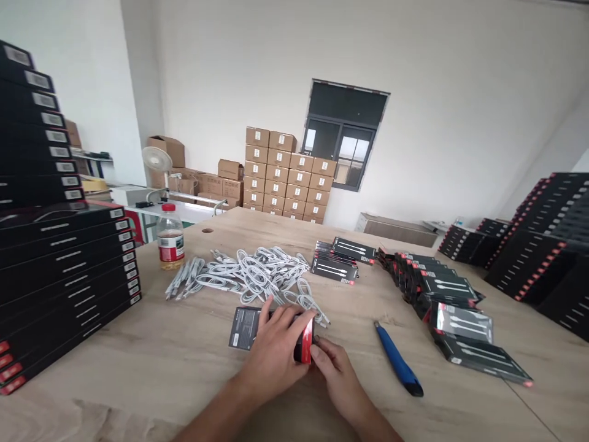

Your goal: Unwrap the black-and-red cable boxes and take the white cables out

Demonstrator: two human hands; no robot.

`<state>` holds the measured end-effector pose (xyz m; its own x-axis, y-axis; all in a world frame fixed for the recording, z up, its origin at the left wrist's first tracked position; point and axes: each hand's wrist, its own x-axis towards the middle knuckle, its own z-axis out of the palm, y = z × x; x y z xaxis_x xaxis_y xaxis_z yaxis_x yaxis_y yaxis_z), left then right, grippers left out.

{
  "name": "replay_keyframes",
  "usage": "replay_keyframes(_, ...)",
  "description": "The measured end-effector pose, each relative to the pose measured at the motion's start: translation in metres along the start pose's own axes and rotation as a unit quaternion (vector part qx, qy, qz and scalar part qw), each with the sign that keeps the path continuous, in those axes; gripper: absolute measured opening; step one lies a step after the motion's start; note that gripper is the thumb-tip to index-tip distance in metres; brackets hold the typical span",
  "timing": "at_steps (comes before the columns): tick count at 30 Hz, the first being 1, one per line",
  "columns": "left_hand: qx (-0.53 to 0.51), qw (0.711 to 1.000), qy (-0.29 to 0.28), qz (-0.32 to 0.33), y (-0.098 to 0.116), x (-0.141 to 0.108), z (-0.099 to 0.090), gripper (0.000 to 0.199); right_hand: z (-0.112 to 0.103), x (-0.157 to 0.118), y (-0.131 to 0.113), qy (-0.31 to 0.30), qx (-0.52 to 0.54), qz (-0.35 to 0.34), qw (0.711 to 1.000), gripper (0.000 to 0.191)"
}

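My left hand [278, 344] is wrapped over a small black box with a red end [307, 341], held just above the table near the front. My right hand [338, 374] pinches the red end of that same box from the right. A dark printed panel [243, 328] sticks out to the left from under my left hand; its link to the box is hidden by the fingers. Right behind my hands lies a heap of coiled grey-white cables [262, 273]. A blue-handled cutter [398, 362] rests on the table to the right of my right hand.
Black cable boxes [343, 252] lie in a small pile behind, and a leaning row [453, 288] stands at right. Tall stacks of black boxes rise at left [64, 264] and far right [529, 264]. A red-capped bottle [170, 239] stands beside the cables. Cartons [285, 175] stand by the wall.
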<state>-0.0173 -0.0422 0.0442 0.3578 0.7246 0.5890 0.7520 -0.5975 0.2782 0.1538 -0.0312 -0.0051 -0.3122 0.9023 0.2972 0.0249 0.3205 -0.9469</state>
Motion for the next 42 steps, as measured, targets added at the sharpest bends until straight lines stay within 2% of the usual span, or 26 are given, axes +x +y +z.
replay_keyframes(4,0.020,1.000,-0.015,0.005,-0.001,0.003,-0.002,0.067,0.001,0.003,-0.007,-0.006,0.036,-0.010,0.999,0.023)
replay_keyframes(10,0.020,0.998,-0.044,0.035,-0.004,0.003,-0.003,0.059,0.002,0.005,-0.015,-0.020,0.045,-0.013,0.999,0.021)
replay_keyframes(17,-0.039,0.995,-0.071,0.054,0.001,0.002,-0.004,0.062,0.003,0.004,-0.017,-0.033,0.075,0.025,0.996,0.022)
replay_keyframes(22,-0.077,0.993,-0.081,0.046,0.009,-0.001,-0.003,0.047,0.005,0.001,-0.016,0.016,0.026,0.042,0.999,0.025)
replay_keyframes(30,-0.067,0.994,-0.076,0.051,0.009,-0.002,0.002,0.058,0.012,0.001,-0.030,0.082,-0.001,0.055,0.995,0.025)
replay_keyframes(36,-0.107,0.990,-0.088,0.038,0.012,-0.002,-0.004,0.060,0.010,0.001,-0.014,0.150,-0.009,0.080,0.985,0.011)
replay_keyframes(38,-0.111,0.990,-0.085,0.026,0.011,-0.004,-0.005,0.059,0.007,0.000,-0.010,0.141,-0.009,0.082,0.987,0.011)
replay_keyframes(42,-0.060,0.997,-0.051,0.001,0.005,-0.006,-0.004,0.058,0.002,-0.001,-0.012,0.058,0.017,0.036,0.998,0.016)
